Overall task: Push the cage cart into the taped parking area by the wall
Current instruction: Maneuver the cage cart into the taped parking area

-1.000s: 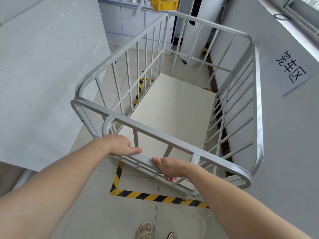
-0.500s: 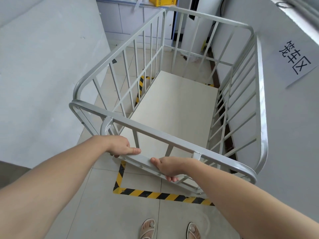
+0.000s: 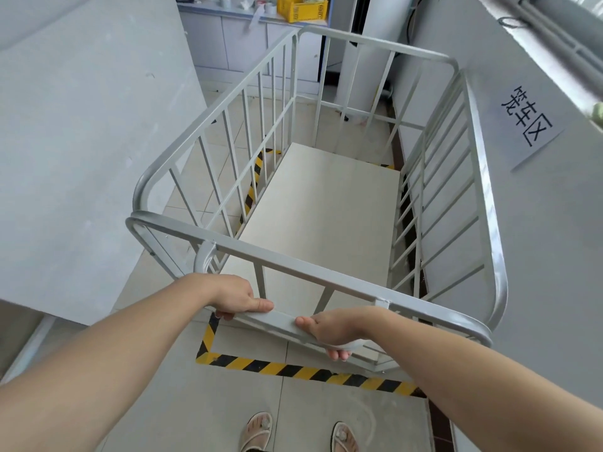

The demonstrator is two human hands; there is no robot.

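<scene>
Now: left hand (image 3: 236,300), right hand (image 3: 329,331) curled round cage cart (image 3: 310,277) handle (image 3: 284,319); grey panel (image 3: 81,158) left, wall (image 3: 538,256) right, striped tape (image 3: 293,370) below.

2 bare forearms (image 3: 130,347) and 2 pale, open-toed strap sandals (image 3: 257,433).

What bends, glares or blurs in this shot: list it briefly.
Head view: the wide-angle lens bows the cage cart rails and stretches both forearms toward the lower corners. Head view: soft, even daylight; only the window at top right washes out. Head view: sharp, wall sign crisp, no blur on left hand or right hand.
</scene>
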